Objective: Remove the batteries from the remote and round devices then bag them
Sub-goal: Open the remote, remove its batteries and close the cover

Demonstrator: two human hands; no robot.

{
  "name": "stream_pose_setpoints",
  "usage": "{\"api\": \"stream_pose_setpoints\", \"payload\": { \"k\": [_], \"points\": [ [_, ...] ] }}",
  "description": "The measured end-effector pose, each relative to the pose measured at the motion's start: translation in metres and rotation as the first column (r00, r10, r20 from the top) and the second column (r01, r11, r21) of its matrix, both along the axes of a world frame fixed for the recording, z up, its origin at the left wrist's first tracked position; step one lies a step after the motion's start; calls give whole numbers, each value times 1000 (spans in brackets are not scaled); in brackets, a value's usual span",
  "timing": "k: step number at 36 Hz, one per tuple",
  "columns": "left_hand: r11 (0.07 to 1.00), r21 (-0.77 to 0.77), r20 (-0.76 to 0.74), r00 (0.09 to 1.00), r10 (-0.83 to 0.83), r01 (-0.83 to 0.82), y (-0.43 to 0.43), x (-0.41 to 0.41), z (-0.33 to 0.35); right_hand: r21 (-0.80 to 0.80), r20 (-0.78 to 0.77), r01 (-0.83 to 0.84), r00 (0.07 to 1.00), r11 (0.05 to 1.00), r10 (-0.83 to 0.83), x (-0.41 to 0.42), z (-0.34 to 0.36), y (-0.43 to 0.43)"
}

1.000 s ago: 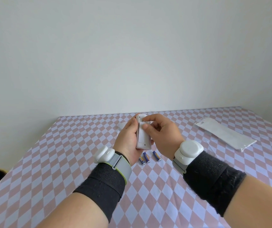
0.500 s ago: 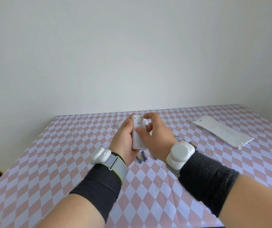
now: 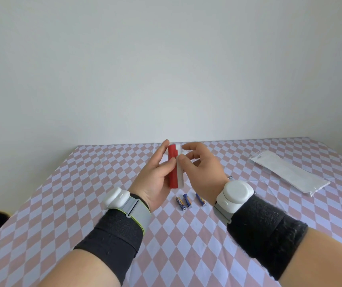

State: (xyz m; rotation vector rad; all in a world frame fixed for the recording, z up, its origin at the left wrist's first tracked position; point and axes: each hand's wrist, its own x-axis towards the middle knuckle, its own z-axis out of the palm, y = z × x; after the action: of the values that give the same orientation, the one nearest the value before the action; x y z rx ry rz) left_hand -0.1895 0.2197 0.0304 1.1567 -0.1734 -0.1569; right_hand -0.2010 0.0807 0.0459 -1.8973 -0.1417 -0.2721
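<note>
Upright between the two hands, the red-and-white remote is raised above the checked tablecloth, probably so its white back edge faces the working fingers. The left hand grips it, thumb across the red face and fingers behind, serving as the steady clamp. The right hand sets its thumb tip on the white edge, fingers loosely curled; whether it truly pinches, I cannot tell. Three small blue batteries lie loose just below, likely gathered for bagging. The plastic bag lies well apart, to the right.
</note>
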Motion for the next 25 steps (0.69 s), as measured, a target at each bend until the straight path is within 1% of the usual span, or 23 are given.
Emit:
{"api": "stream_pose_setpoints", "payload": {
  "k": [4, 7, 13, 16, 21, 25],
  "points": [
    [999, 53, 20, 1000, 2, -3, 5, -2, -1, 144, -114, 25, 993, 989, -9, 5, 7, 7],
    [995, 100, 40, 999, -20, 16, 7, -3, -2, 216, -179, 17, 984, 976, 23, 7, 9, 9],
    [997, 81, 71, 997, -17, 11, 5, -5, -4, 329, -303, 32, 950, 944, 74, 5, 12, 17],
    [997, 79, 90, 996, -19, 12, 5, -6, -5, 347, -330, 52, 941, 936, 70, 5, 11, 19],
    [993, 122, 96, 995, -13, 1, 5, -7, -6, 325, -341, 86, 940, 942, 32, 6, 9, 23],
    [994, 105, 85, 996, 7, -16, 4, -8, -8, 330, -352, 96, 936, 939, 28, 4, 7, 22]
  ]
}}
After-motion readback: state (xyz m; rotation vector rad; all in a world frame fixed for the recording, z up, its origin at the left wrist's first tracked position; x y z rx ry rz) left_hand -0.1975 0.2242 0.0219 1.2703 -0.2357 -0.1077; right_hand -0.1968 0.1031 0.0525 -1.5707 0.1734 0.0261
